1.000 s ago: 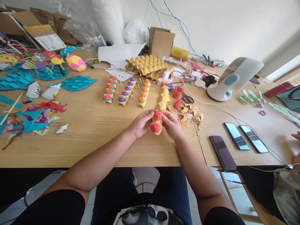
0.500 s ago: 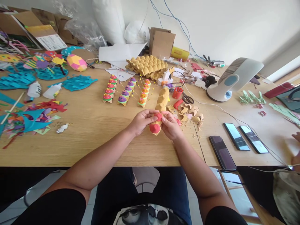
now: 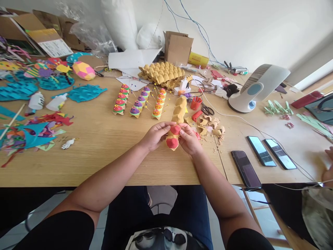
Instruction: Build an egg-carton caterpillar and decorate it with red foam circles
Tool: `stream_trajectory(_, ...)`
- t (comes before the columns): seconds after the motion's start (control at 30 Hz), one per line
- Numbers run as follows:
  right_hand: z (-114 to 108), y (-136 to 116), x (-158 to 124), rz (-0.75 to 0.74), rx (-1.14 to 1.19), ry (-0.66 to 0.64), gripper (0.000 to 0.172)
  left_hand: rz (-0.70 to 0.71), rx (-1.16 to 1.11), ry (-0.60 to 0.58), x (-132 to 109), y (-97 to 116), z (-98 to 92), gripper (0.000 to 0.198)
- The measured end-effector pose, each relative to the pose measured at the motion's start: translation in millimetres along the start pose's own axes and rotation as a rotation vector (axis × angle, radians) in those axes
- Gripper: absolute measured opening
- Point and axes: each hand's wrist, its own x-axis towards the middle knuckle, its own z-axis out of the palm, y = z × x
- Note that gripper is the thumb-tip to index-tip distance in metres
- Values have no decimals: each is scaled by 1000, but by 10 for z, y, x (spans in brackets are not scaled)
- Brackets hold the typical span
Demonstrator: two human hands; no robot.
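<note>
A strip of egg-carton cups [image 3: 179,113] lies lengthwise on the wooden table [image 3: 104,146] in front of me. Its two nearest cups carry red caps [image 3: 172,142]. My left hand [image 3: 155,136] grips the near end from the left, fingers curled on the upper red cap. On the right side my right hand [image 3: 190,139] pinches the same cup with thumb and fingers closed. The far cups of the strip are bare cardboard.
Three rows of painted carton cups with pins [image 3: 140,100] stand behind. An egg tray [image 3: 161,73], scissors [image 3: 208,110], carton scraps [image 3: 212,126], a fan [image 3: 256,88], three phones [image 3: 262,154] and teal paper shapes [image 3: 84,92] lie around. Another person's hand [image 3: 328,166] is at right.
My hands and the strip have barely shifted; the fingers have worked slightly on the upper red cap.
</note>
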Motion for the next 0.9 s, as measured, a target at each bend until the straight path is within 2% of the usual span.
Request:
stream_trajectory(0.47, 12, -6, -9, 0, -36, -43, 39, -38, -66, 28, -2, 16, 13, 25)
stream_trajectory(0.73, 22, -18, -21, -13, -37, -76, 36, -5, -60, 15, -14, -12, 26, 32)
stream_trajectory(0.9, 45, -7, -28, -23, -13, -67, 35, 6, 33, 26, -2, -45, -9, 33)
